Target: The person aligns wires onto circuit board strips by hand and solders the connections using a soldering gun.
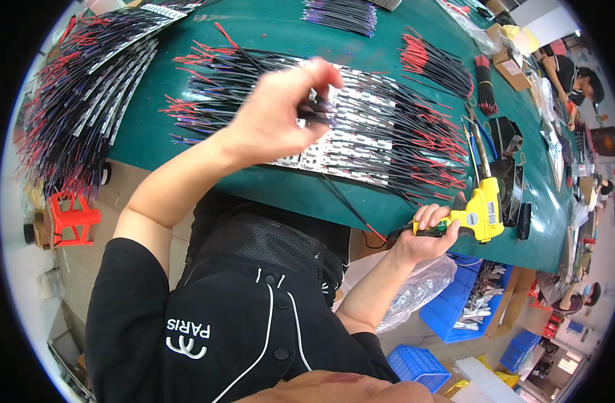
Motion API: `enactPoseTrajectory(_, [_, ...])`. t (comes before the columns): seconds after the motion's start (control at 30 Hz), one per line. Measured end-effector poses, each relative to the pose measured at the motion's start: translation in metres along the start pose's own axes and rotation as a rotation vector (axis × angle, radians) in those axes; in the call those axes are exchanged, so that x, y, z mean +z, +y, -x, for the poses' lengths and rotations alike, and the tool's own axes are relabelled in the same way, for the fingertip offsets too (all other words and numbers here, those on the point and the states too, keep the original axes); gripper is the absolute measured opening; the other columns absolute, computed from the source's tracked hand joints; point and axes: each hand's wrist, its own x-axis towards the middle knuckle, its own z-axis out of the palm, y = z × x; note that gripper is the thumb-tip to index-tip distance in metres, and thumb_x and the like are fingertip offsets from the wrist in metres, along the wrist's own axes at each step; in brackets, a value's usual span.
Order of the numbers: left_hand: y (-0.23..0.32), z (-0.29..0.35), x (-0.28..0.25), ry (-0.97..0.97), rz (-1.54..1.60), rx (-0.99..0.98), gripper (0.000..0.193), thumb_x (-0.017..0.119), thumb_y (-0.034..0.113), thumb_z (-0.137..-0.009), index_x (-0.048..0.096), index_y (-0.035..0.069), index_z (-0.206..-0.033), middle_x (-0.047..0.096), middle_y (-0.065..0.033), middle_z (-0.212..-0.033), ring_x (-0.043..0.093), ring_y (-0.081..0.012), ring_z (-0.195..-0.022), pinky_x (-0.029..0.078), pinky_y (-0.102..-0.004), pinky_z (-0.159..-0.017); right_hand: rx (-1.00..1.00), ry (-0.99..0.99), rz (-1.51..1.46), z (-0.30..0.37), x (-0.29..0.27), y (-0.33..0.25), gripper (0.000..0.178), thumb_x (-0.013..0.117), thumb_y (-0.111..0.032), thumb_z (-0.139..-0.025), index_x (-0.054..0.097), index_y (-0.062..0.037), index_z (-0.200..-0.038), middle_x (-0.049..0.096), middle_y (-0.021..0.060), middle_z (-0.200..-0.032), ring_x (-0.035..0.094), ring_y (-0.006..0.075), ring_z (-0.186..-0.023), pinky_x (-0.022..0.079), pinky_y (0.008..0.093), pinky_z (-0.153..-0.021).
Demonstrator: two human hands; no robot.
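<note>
My left hand (280, 111) is raised over the green table (267, 27), its fingertips pinched on a small dark bundle of wire ends (316, 109). Below it lies a row of silvery strip boards (351, 138) with red and black wires (421, 144) fanned out from them. My right hand (427, 235) grips the handle of a yellow soldering gun (483, 213) at the table's near edge, with its metal tip (479, 138) pointing away over the table.
More wired strips are heaped at the far left (79, 87). Wire bundles (432, 64) lie at the back. A red stool (71, 218) stands on the left floor; blue crates (455, 305) and a plastic bag (415, 292) sit under the table. Other people work at the right (576, 77).
</note>
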Motion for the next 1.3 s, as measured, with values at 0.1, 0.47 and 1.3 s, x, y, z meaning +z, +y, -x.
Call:
enactPoseTrajectory(0.1, [-0.002,0.005,-0.024,0.362,-0.024,-0.019,0.023,0.060,-0.002,-0.077,0.055,0.004,-0.098,0.048,0.0047,-0.069,0.043,-0.0011,-0.058,0.036,-0.0165,-0.052,-0.002,-0.007,0.018,-0.001,0.004,-0.003,0.048,0.036,-0.029,-0.092,0.036,0.0058,-0.126,0.035,-0.0009,-0.056,0.033,0.0076,-0.044,0.028,0.0218,-0.042])
enactPoseTrajectory(0.47, [-0.054,0.078,-0.077,0.424,-0.939,-0.453,0.045,0.073,0.026,-0.072,0.054,0.003,-0.106,0.056,-0.0119,-0.086,0.057,-0.0246,-0.075,0.047,-0.0332,-0.067,0.039,-0.046,0.013,-0.003,-0.007,0.001,0.036,0.038,-0.034,-0.092,0.047,-0.0032,-0.075,0.032,-0.0008,-0.055,0.032,0.0084,-0.043,0.027,0.0224,-0.043])
enactPoseTrajectory(1.3, [-0.069,-0.034,-0.052,-0.109,-0.362,-0.274,0.035,0.063,0.028,-0.083,0.050,0.001,-0.102,0.060,-0.0098,-0.078,0.054,-0.0166,-0.069,0.044,-0.0305,-0.066,0.069,0.092,0.102,-0.001,0.013,-0.006,0.037,0.038,-0.036,-0.090,0.039,-0.0083,-0.065,0.030,-0.0013,-0.053,0.029,0.0079,-0.042,0.026,0.0218,-0.044])
